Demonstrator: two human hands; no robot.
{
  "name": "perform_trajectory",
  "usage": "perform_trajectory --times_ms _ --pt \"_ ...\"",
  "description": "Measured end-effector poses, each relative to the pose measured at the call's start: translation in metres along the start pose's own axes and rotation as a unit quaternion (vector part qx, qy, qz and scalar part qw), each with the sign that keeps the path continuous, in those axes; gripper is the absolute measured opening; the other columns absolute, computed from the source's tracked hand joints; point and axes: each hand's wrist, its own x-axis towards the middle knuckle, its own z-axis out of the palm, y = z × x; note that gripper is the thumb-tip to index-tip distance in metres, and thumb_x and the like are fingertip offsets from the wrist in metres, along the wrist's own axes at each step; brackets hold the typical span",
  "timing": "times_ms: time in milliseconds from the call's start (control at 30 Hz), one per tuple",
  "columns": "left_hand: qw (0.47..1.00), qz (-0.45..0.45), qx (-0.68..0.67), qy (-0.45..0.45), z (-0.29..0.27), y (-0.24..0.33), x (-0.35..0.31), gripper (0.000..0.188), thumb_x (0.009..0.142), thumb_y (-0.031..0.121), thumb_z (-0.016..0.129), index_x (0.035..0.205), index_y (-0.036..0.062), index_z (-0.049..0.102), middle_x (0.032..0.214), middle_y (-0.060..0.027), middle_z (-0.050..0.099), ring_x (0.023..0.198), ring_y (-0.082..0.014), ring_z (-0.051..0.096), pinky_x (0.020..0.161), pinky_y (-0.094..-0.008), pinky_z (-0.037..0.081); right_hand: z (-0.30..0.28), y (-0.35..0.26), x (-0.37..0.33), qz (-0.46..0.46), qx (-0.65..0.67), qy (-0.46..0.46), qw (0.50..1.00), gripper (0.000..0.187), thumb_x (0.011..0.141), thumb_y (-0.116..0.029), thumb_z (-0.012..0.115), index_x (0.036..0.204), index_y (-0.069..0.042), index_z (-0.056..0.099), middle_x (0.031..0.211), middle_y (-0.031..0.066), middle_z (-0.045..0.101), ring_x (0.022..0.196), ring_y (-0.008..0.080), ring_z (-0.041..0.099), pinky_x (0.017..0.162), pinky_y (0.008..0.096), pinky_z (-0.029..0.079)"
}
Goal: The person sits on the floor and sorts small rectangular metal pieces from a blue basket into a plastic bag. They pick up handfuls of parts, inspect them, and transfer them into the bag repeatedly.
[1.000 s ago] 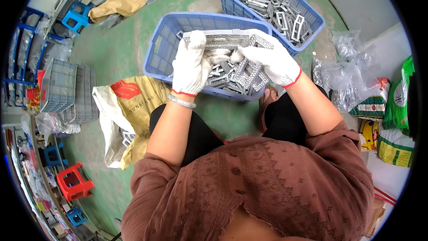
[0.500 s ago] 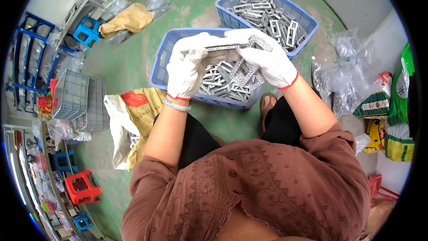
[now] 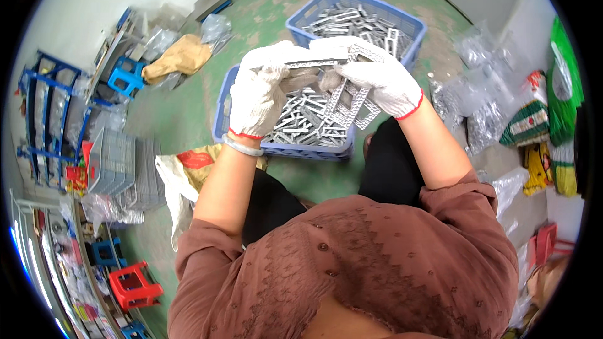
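Note:
My left hand, in a white knit glove with a red cuff, is closed on one end of a grey metal rectangular frame. The frame stretches level between both hands, seen edge-on. My right hand, gloved the same way, is closed round the other side and also grips several similar metal frames that hang from it at a slant. Its fingertips and thumb are near the held piece's middle. Both hands are above a blue plastic basket, which contains a heap of loose metal frames.
Behind is a second blue basket of metal frames. A printed sack lies left of my legs. Grey crates, blue racks and a red stool stand at left. Plastic bags and filled sacks line the right wall.
The whole view has tilted, so the baskets sit further left. My hands keep nearly the same hold, and the frames hanging from my right hand have fanned out and dropped slightly.

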Motion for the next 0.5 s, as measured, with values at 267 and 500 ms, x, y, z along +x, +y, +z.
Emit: perform_trajectory --times_ms 267,500 --pt "0.985 -0.167 -0.023 -0.033 0.082 -0.066 0.050 0.022 0.097 0.018 0.063 0.111 0.0008 0.061 0.104 -0.0122 0.066 0.091 -0.0231 0.068 0.080 -0.0420 0.059 -0.075 -0.051 -0.145 -0.067 -0.115 0.256 0.958 0.039 0.095 -0.018 0.060 0.130 -0.001 0.057 0.093 0.0121 0.071 0.073 0.0217 0.070 0.060 0.0321 0.058" --pt "0.908 -0.380 0.078 -0.160 0.156 -0.166 0.059 0.021 0.093 0.017 0.068 0.106 0.0009 0.064 0.092 -0.0071 0.064 0.081 -0.0192 0.065 0.073 -0.0364 0.058 -0.129 -0.049 -0.328 0.003 -0.170 0.544 0.822 0.033 0.095 -0.024 0.059 0.121 -0.002 0.062 0.088 0.0100 0.070 0.063 0.0177 0.063 0.050 0.0293 0.050"
